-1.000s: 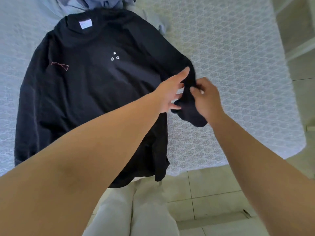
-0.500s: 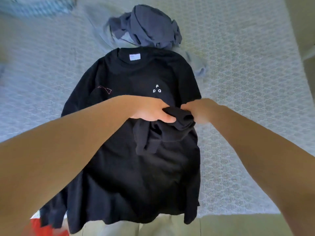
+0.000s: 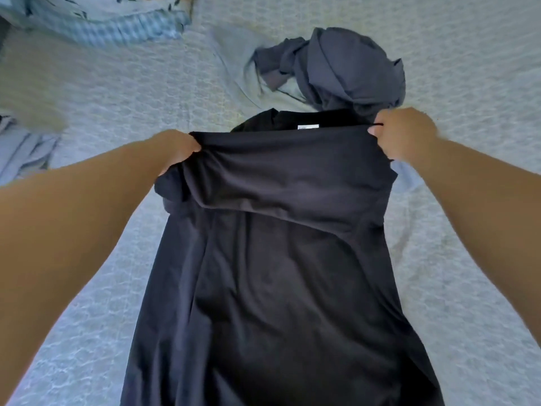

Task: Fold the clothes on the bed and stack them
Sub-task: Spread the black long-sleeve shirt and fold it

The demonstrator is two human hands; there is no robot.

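The bed (image 3: 117, 118), covered in a pale patterned spread, fills the view, and the black shirt (image 3: 278, 273) lies along its middle, collar away from the person and its lower part running out of the bottom of the view. A fold of the shirt's cloth is stretched across it just below the collar, with a white label (image 3: 308, 127) showing above the fold's edge. The left hand (image 3: 177, 149) grips the fold's left end, fingers curled into the cloth. The right hand (image 3: 405, 137) pinches the fold's right end, fingers bent round the edge. Just beyond the shirt's collar sits a bunched grey-blue garment (image 3: 348, 71), touching or nearly touching the collar; which, cannot be told. A flat pale grey piece (image 3: 234, 63) lies beside that bundle, to the shirt's far left. Farther left of the shirt, at the top corner, is checked light-blue fabric (image 3: 117, 27), and another pale blue cloth (image 3: 23, 150) lies at the left edge. Bare bedspread lies on both sides of the shirt
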